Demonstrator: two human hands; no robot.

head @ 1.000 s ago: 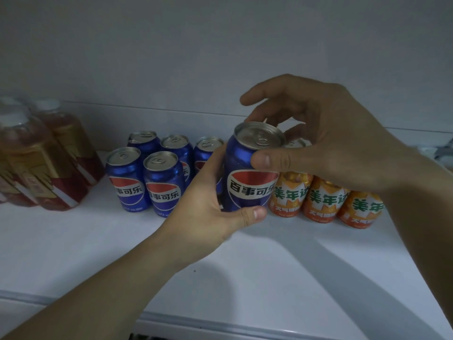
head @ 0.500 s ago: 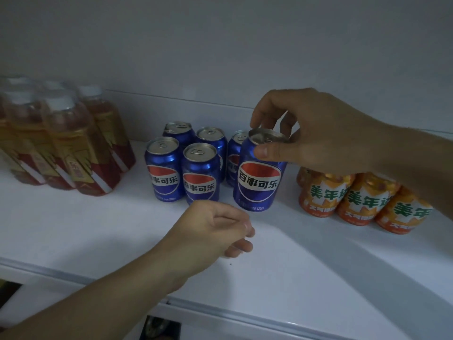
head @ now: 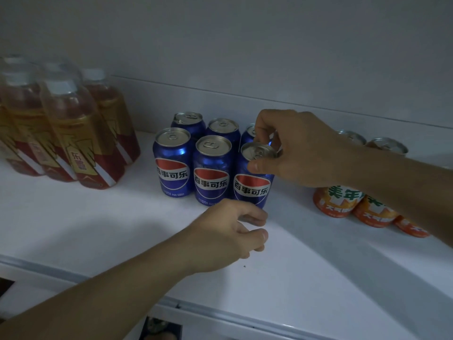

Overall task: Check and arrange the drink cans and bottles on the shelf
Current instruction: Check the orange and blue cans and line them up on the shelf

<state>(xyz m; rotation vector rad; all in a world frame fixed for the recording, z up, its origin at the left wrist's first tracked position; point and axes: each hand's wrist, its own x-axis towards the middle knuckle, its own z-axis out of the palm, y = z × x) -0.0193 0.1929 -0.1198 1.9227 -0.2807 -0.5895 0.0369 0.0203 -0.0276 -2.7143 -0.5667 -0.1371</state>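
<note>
Two hands: the right hand (head: 291,148) pinches the front blue can (head: 253,179) by its rim, the left hand (head: 228,231) loosely curled, empty; a slip could topple neighbouring cans (head: 212,170).

A shop-like stockroom: a white shelf (head: 98,229) lined with grouped blue cans (head: 212,170), orange cans (head: 335,200) and tea bottles (head: 73,133).

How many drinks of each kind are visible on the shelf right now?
Blue cans: 6
Orange cans: 5 visible, partly hidden by the arm
Tea bottles: 5, left ones blurred
Total: 16
</note>
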